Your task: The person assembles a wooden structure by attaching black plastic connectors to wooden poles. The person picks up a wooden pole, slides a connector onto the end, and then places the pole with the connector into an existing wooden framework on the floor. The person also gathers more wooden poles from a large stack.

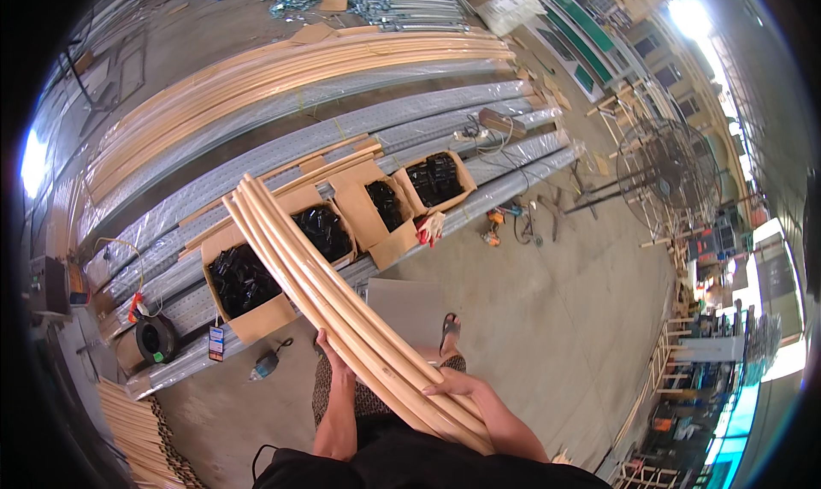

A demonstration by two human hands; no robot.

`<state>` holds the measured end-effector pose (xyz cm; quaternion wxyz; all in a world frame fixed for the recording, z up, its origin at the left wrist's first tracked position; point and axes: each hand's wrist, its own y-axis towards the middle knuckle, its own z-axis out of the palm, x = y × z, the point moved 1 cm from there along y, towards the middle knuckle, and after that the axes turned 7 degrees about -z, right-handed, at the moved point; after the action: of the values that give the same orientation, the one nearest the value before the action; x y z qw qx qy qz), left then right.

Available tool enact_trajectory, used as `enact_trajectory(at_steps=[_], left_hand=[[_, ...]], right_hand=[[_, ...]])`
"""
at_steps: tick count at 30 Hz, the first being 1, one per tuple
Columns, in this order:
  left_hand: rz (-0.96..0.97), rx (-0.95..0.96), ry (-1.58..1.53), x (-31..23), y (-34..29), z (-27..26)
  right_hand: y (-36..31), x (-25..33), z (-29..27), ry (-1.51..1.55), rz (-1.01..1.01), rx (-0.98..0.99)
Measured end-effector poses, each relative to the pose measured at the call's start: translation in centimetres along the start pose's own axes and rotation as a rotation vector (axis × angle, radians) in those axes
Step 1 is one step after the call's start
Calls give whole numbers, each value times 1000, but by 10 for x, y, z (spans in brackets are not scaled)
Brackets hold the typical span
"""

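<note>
Far to the left of the bundle of long tan poles [363, 339], can see a pile of thin tan sticks [128, 416]. Also left of the bundle, can find a black roll [156, 339] with a green sticker. Just left of the bundle, can see a first brown box [263, 320] full of shiny black bits. Near it, left of the bundle, can spot a small dark tool [268, 364] on the floor, too blurry to name. Right behind the bundle, partly hidden by it, can see a second box [349, 243] with more black bits.

Grips the left edge of the bundle with the left hand [336, 356], thumb in sight and the other fingers mostly hidden. Holds the bundle on a slant, from far left to near right, in front of the body. Cannot tell about any touching between its far end and the boxes.

Right of the bundle, can see a third box [395, 248], a red and white glove [430, 227] and a fourth box [446, 202]. Grips the near right edge of the bundle with the right hand [457, 385], fingers curled round the poles. Farther right of the bundle, can see an orange tool [493, 232] on the floor and a big round fan [670, 164].
</note>
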<state>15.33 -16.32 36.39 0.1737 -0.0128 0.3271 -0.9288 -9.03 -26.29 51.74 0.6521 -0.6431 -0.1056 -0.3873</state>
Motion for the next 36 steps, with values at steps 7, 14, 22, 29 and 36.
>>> enact_trajectory(at_steps=[7, 14, 22, 29, 36], left_hand=[[-52, 25, -90, 91, 105, 59], [80, -121, 87, 171, 295, 138], [99, -89, 344, 204, 578, 195], [-5, -210, 579, 183, 737, 168], [53, -477, 774, 182, 758, 158]], right_hand=[[13, -11, -157, 59, -28, -5], [88, 42, -372, 67, -14, 26], [278, 36, -592, 72, -92, -51], [443, -17, -650, 420, -47, -22], [486, -29, -656, 417, 9, -17]])
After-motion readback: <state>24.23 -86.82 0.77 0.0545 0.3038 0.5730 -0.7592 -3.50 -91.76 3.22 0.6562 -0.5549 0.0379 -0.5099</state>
